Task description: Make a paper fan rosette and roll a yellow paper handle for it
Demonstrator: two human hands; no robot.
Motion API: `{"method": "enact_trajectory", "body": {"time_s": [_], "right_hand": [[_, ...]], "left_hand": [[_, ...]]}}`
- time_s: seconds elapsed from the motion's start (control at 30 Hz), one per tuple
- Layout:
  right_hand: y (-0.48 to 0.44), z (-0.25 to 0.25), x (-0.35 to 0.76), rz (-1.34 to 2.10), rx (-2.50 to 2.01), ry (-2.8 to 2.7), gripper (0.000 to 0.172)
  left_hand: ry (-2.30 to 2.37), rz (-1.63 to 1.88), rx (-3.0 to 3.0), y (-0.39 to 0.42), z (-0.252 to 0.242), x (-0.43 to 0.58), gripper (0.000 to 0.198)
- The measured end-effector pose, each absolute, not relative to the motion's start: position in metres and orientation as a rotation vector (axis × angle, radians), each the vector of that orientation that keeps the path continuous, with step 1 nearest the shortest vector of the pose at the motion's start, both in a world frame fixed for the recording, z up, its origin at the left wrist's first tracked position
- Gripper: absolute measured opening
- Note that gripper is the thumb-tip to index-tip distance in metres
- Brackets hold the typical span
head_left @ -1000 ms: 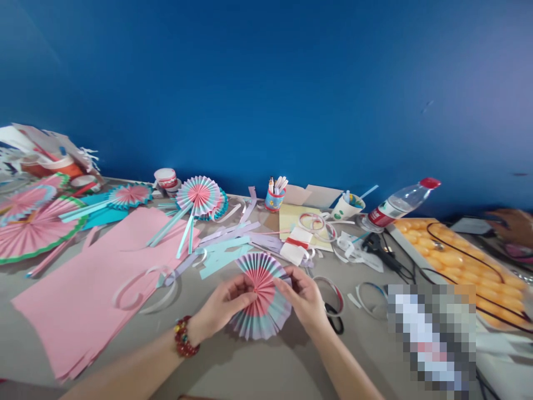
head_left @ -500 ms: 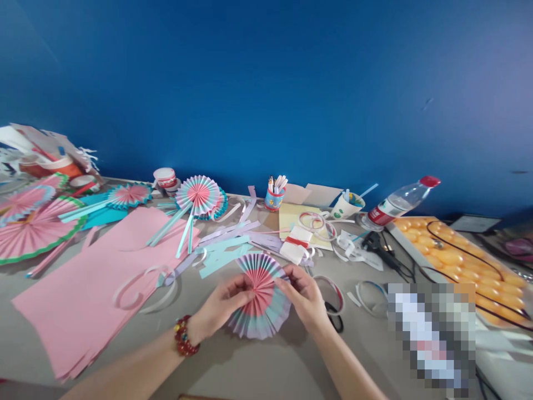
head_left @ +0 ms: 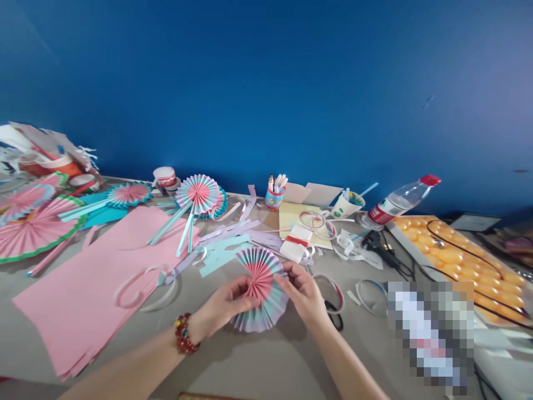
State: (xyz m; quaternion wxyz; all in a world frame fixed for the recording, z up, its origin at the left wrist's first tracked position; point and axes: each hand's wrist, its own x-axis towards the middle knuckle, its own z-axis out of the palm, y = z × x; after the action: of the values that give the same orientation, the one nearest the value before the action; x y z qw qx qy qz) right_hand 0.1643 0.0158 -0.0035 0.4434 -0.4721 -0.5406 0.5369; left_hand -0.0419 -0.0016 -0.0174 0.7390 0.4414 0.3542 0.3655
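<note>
A round pleated paper fan [head_left: 261,278], striped pink, teal and lilac, is held just above the grey table [head_left: 258,361]. My left hand [head_left: 222,305], with a red bead bracelet on the wrist, pinches the fan near its pink centre from the left. My right hand [head_left: 303,294] pinches the fan's right side, fingers closed on the pleats. The lower right part of the fan is hidden behind my fingers.
Pink paper sheets [head_left: 91,289] lie to the left with other finished fans [head_left: 199,194] and paper strips behind. A pen cup [head_left: 273,197], a paper cup [head_left: 346,206], a tipped water bottle [head_left: 395,203], tape rings, scissors [head_left: 333,316], cables and an orange tray [head_left: 458,255] lie behind and right.
The fan has risen slightly and turned a little between my hands. A person's hand seen at the far right one second ago is gone.
</note>
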Motion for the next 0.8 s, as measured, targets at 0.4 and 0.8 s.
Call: {"method": "enact_trajectory", "body": {"time_s": [0.4, 0.8], "right_hand": [[0.009, -0.001, 0.158, 1.683, -0.784, -1.283, 0.059], [0.010, 0.000, 0.160, 1.571, -0.952, -1.170, 0.054]], "left_hand": [[0.705, 0.904, 0.591, 0.003, -0.015, -0.042, 0.033], [0.759, 0.839, 0.598, 0.004, -0.019, -0.044, 0.038]]}}
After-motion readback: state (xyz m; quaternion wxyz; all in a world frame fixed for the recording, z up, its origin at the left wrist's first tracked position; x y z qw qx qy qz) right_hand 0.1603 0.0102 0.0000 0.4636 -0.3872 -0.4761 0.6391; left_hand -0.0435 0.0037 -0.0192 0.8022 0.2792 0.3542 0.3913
